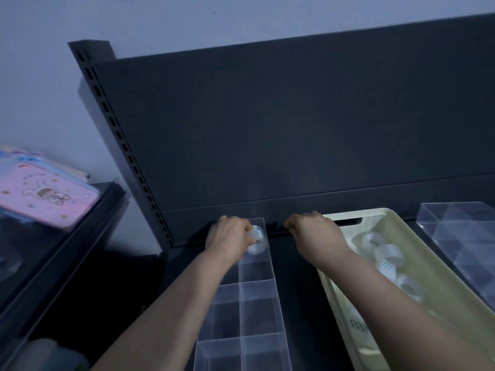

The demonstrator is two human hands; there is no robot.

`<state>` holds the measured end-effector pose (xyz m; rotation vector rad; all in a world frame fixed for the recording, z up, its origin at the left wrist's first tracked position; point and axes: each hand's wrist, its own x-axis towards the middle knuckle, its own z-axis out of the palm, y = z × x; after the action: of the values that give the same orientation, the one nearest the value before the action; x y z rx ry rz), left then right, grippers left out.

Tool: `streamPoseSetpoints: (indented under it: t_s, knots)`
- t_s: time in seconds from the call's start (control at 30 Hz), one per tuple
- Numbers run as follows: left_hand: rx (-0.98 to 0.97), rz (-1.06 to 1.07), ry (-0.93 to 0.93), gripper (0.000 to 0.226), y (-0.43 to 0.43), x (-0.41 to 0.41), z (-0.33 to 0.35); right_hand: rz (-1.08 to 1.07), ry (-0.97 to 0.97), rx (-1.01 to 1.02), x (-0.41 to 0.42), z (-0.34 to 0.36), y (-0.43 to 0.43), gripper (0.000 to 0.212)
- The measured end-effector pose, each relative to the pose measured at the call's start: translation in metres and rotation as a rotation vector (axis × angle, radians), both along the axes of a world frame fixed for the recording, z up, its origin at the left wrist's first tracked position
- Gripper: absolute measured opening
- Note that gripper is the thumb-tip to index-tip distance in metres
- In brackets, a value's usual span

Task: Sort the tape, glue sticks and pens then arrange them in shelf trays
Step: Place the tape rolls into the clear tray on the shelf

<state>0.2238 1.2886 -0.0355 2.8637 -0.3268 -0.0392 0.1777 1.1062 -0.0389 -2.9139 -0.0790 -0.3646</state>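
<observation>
A clear divided tray lies on the dark shelf, running from the front edge to the back panel. My left hand grips clear tape rolls over the tray's far right compartment. My right hand hovers between the tray and a cream perforated basket, its fingers curled under; whether it holds anything is hidden. Several clear tape rolls lie loose in the basket.
A second clear divided tray sits at the far right of the shelf. The dark back panel rises just behind my hands. On a lower shelf to the left lies a pink printed case.
</observation>
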Motion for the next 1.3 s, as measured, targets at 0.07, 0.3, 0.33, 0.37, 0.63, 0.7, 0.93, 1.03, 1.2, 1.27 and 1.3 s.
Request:
streamPoseSetpoints:
  t_s: [0.07, 0.3, 0.33, 0.37, 0.63, 0.7, 0.93, 1.03, 1.2, 1.27, 1.3]
  knots:
    - [-0.002, 0.028, 0.016, 0.026, -0.001, 0.000, 0.001, 0.020, -0.031, -0.095, -0.003, 0.001, -0.003, 0.035]
    - [-0.129, 0.063, -0.016, 0.023, -0.016, -0.011, 0.015, -0.056, -0.027, -0.165, -0.023, 0.006, -0.031, 0.039]
    - [-0.162, 0.041, -0.043, 0.023, -0.025, -0.013, 0.019, -0.082, -0.020, -0.155, -0.028, 0.007, -0.041, 0.039]
    - [-0.197, 0.020, -0.070, 0.022, -0.035, -0.017, 0.022, -0.107, -0.017, -0.145, -0.035, 0.008, -0.051, 0.038]
    - [-0.162, -0.294, -0.055, 0.020, -0.144, -0.054, 0.028, -0.246, 0.060, -0.070, -0.094, 0.010, -0.140, 0.031]
    - [-0.077, -0.321, -0.024, 0.023, -0.161, -0.056, 0.022, -0.235, 0.094, -0.023, -0.104, 0.009, -0.150, 0.030]
    - [0.198, -0.335, -0.042, 0.033, -0.191, -0.048, 0.006, -0.096, 0.132, -0.070, -0.107, 0.010, -0.159, 0.045]
    - [0.342, -0.273, -0.041, 0.033, -0.198, -0.039, -0.003, 0.028, 0.198, -0.084, -0.097, 0.009, -0.154, 0.056]
    - [0.436, -0.260, -0.091, 0.025, -0.203, -0.028, -0.021, 0.133, 0.277, -0.098, -0.086, 0.001, -0.155, 0.047]
    - [0.427, -0.286, -0.123, 0.021, -0.201, -0.026, -0.025, 0.123, 0.254, -0.113, -0.084, 0.001, -0.157, 0.040]
    - [0.423, -0.305, -0.136, 0.019, -0.200, -0.026, -0.025, 0.110, 0.238, -0.108, -0.083, 0.001, -0.159, 0.036]
